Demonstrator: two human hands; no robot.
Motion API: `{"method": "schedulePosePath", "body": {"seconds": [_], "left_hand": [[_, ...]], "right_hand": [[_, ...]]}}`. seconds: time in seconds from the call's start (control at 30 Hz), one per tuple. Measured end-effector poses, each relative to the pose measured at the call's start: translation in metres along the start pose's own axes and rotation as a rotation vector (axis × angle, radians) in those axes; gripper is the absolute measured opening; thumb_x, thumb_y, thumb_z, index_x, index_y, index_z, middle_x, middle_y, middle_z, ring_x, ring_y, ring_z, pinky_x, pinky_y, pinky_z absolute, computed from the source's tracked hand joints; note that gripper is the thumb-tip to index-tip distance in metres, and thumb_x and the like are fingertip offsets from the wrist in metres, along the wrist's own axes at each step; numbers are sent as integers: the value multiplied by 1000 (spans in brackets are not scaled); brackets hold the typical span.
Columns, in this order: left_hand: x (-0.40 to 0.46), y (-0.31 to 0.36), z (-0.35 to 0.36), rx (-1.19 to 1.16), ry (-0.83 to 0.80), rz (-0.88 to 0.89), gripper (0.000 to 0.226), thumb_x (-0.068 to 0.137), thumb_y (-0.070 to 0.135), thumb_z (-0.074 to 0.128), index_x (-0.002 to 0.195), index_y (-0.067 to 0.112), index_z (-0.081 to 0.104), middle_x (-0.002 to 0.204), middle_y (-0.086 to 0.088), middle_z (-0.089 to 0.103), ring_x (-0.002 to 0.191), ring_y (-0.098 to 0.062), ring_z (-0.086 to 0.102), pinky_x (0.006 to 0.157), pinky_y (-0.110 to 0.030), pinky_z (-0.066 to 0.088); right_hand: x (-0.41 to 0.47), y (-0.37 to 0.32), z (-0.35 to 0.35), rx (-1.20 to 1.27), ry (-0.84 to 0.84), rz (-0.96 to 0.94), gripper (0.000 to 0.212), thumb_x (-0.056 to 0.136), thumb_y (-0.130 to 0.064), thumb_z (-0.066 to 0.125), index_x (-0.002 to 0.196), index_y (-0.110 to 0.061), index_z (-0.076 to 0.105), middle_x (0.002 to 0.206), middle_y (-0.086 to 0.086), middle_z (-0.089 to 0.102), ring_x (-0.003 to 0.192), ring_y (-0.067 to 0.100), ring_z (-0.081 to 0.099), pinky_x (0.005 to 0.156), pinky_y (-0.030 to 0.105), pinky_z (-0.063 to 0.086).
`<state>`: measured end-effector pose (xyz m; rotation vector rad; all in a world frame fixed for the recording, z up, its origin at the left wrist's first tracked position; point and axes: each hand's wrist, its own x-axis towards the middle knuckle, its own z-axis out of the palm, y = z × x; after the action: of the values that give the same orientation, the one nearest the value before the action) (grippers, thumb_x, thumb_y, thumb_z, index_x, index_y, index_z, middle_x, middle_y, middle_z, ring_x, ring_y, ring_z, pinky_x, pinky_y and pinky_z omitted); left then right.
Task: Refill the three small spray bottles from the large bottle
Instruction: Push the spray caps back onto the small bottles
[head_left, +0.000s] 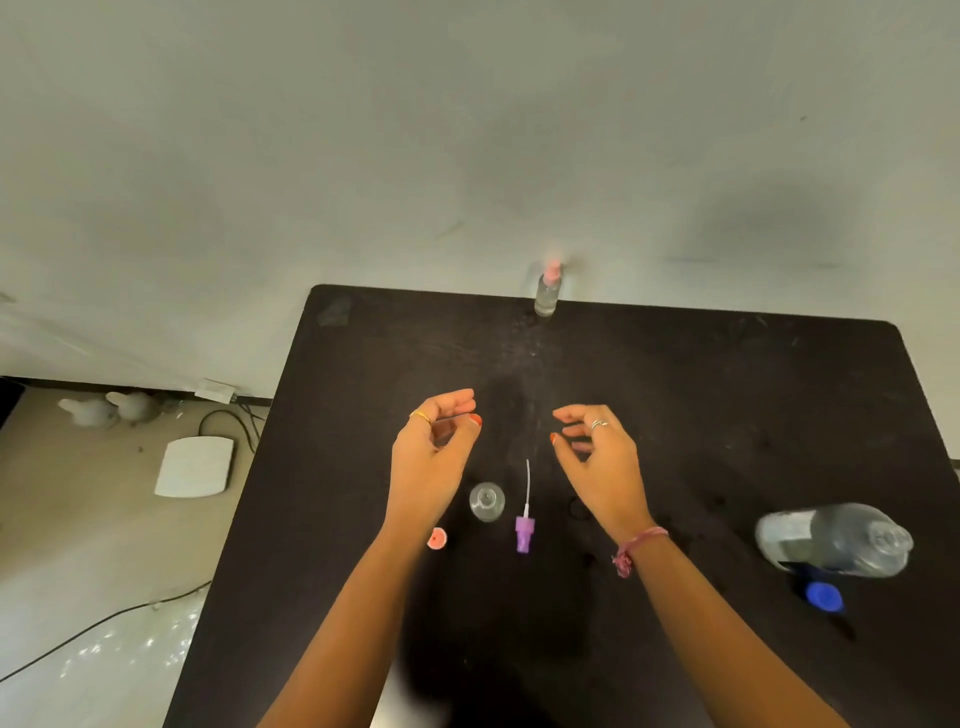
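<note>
While both hands hover over the middle of the black table (675, 395), neither holds anything: the left hand (434, 447) at centre frame has its fingers loosely curled and apart, and the right hand (597, 457) just to its right mirrors it, fingers spread and half bent. Between and slightly below them stands an uncapped small clear bottle (487, 501), seen from above, and just right of it lies a purple spray head (524, 530) with its thin white tube pointing up the frame. A small pink cap (437, 538) rests near the left wrist, lower left of the clear bottle. At the table's far edge, upper centre, another small spray bottle (548, 293) with a pink top stands upright, blurred. Toward the right edge of the frame the large bottle (836, 540) stands open, with its blue cap (823, 595) lying just below it on the table.
</note>
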<state>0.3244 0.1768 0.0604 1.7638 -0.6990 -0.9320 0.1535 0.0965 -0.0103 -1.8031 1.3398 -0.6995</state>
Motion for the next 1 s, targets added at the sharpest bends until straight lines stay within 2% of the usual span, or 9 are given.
{"method": "schedulePosePath", "body": {"seconds": [0.13, 0.17, 0.27, 0.3, 0.37, 0.47, 0.7, 0.83, 1.0], "left_hand": [[-28, -18, 1, -2, 11, -18, 28, 90, 10, 62, 114, 23, 61, 110, 8, 65, 96, 4, 63, 78, -6, 48], [-33, -23, 2, 8, 14, -25, 29, 90, 11, 63, 116, 22, 61, 112, 8, 64, 98, 1, 63, 80, -10, 50], [-46, -35, 3, 66, 4, -55, 35, 90, 13, 63, 123, 21, 56, 121, 7, 61, 109, -7, 60, 89, -35, 53], [-50, -39, 3, 76, -5, -57, 38, 90, 13, 63, 126, 21, 54, 125, 6, 59, 114, -8, 57, 94, -33, 50], [-55, -45, 4, 79, -23, -63, 44, 89, 13, 64, 131, 19, 51, 130, 5, 55, 121, -8, 51, 102, -26, 43], [-56, -57, 5, 111, -44, -90, 54, 88, 15, 66, 137, 16, 44, 136, 2, 50, 127, -11, 47, 108, -32, 39], [-44, -85, 17, 284, -164, -108, 75, 82, 1, 66, 147, 12, 30, 149, -3, 40, 137, -16, 37, 113, -31, 31], [-36, -96, 27, 344, -188, -98, 76, 80, 4, 69, 146, 14, 31, 144, -4, 44, 133, -17, 43, 112, -34, 35], [-31, -100, 33, 337, -142, -91, 67, 81, 5, 70, 140, 13, 39, 131, -3, 53, 121, -16, 53, 107, -33, 42]], "right_hand": [[-41, 11, -5, -149, -125, -86, 22, 86, -9, 64, 102, -24, 64, 105, -12, 55, 91, 4, 59, 81, 18, 51], [-48, 14, -5, -182, -148, -102, 21, 86, -9, 64, 102, -23, 64, 104, -11, 55, 89, 5, 59, 80, 20, 51], [-67, 16, -7, -296, -235, -115, 20, 89, -12, 60, 103, -24, 65, 104, -10, 56, 83, 5, 58, 78, 23, 52], [-73, 16, -7, -337, -271, -128, 20, 90, -13, 58, 106, -24, 65, 105, -9, 56, 83, 5, 57, 79, 23, 51], [-82, 16, -5, -414, -343, -174, 23, 92, -14, 54, 110, -24, 64, 110, -8, 56, 89, 8, 57, 79, 22, 49], [-91, 18, 0, -552, -458, -242, 30, 95, -14, 49, 121, -23, 58, 123, -6, 51, 97, 14, 57, 80, 26, 50], [-87, 15, 14, -845, -677, -413, 60, 92, -6, 53, 145, -22, 31, 153, 0, 20, 120, 26, 44, 94, 36, 48], [-82, 18, 24, -897, -705, -404, 46, 101, -19, 43, 145, -19, 31, 146, 4, 33, 125, 26, 41, 96, 37, 46], [-82, 34, 30, -845, -699, -427, 44, 102, -30, 34, 144, -21, 28, 137, 8, 43, 126, 26, 43, 102, 37, 41]]}}
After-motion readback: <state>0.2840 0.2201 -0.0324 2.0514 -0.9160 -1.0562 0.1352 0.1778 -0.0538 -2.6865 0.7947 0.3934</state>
